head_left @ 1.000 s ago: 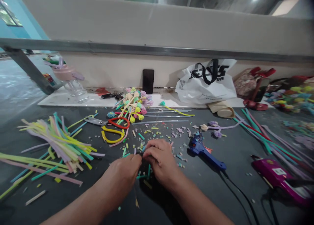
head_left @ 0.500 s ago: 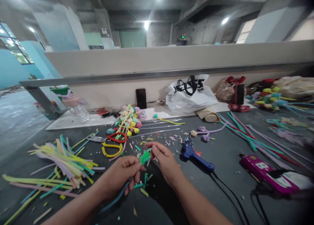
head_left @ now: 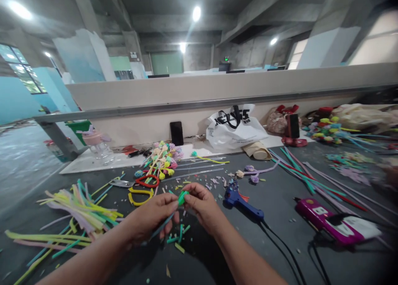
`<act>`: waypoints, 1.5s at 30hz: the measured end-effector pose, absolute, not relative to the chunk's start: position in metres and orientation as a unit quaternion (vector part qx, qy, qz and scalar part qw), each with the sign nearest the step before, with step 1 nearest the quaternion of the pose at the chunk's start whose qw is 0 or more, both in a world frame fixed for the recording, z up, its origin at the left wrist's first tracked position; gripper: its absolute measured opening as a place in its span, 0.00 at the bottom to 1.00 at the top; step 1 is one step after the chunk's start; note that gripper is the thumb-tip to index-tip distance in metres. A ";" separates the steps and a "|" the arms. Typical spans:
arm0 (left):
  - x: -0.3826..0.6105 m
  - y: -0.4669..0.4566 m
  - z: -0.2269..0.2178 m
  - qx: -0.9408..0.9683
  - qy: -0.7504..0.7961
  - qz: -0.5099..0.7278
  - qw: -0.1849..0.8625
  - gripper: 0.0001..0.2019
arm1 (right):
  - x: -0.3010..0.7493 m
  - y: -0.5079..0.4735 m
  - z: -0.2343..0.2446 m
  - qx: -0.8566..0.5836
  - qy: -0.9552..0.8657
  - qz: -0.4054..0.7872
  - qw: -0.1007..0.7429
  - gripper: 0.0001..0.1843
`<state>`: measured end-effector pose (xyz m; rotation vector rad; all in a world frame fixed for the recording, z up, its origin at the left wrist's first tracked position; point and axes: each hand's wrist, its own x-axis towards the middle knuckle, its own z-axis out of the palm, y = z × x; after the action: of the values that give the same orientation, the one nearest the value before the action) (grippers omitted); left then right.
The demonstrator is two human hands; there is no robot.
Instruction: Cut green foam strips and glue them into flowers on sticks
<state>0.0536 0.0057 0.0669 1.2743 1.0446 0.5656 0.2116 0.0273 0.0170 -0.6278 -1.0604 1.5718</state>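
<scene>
Between my hands is a small bright green pipe-cleaner piece [head_left: 183, 198], pinched from both sides. My left hand [head_left: 163, 214] is closed on its left end, and a blue pipe-cleaner stem [head_left: 162, 224] runs down from those fingers. The fingertips of my right hand [head_left: 200, 204] grip the other end. How stem and green piece join is hidden by the fingers. Short green offcuts [head_left: 180, 233] lie on the table just below. Scissors [head_left: 139, 187] with red and yellow handles rest beyond my left hand, and a blue glue gun [head_left: 242, 202] lies right of my right hand.
Loose pastel pipe cleaners [head_left: 83, 210] are heaped at left. Finished pompom stems [head_left: 163, 158] lie at the back, near a phone [head_left: 176, 133] and a white bag [head_left: 234, 129]. A magenta device [head_left: 329, 220] with cables lies at right. A clear bottle [head_left: 101, 148] stands back left.
The view has tilted up a little and turned slightly left. My hands have drawn closer together around the green piece, covering more of it.
</scene>
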 end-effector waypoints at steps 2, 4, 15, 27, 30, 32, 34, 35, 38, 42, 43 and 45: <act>0.053 0.013 0.073 0.609 0.479 0.231 0.588 0.17 | 0.211 0.029 0.016 -0.282 -0.445 0.649 0.548 0.11; 0.052 0.018 0.078 0.645 0.491 0.217 0.543 0.17 | 0.211 0.029 0.015 -0.288 -0.450 0.643 0.549 0.11; 0.047 0.024 0.054 0.594 0.532 0.226 0.560 0.18 | 0.211 0.029 0.011 -0.317 -0.521 0.618 0.496 0.09; 0.052 0.013 0.045 0.756 0.515 0.238 0.328 0.13 | 0.204 0.031 0.011 -0.391 -0.494 0.606 0.485 0.07; 0.053 0.014 0.042 0.731 0.536 0.231 0.354 0.14 | 0.204 0.030 0.010 -0.403 -0.488 0.610 0.477 0.06; 0.053 0.016 0.039 0.720 0.545 0.231 0.362 0.14 | 0.203 0.030 0.010 -0.406 -0.478 0.620 0.471 0.06; 0.053 0.019 0.038 0.710 0.549 0.233 0.375 0.13 | 0.204 0.028 0.012 -0.391 -0.467 0.640 0.469 0.07; 0.052 0.020 0.039 0.704 0.546 0.233 0.389 0.14 | 0.204 0.027 0.014 -0.372 -0.460 0.655 0.471 0.07; 0.049 0.025 0.050 0.672 0.525 0.218 0.474 0.17 | 0.206 0.024 0.020 -0.289 -0.444 0.693 0.489 0.15; 0.045 0.025 0.073 0.599 0.484 0.184 0.611 0.18 | 0.208 0.021 0.024 -0.224 -0.470 0.677 0.520 0.19; 0.045 0.025 0.078 0.587 0.473 0.178 0.632 0.18 | 0.209 0.021 0.024 -0.216 -0.475 0.672 0.526 0.18; 0.045 0.023 0.085 0.574 0.461 0.163 0.657 0.18 | 0.210 0.020 0.023 -0.208 -0.481 0.663 0.534 0.16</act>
<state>0.0453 0.0231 0.0848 1.2994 1.0442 0.3693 0.2101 0.0203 0.0233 -0.4961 -1.1465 1.5811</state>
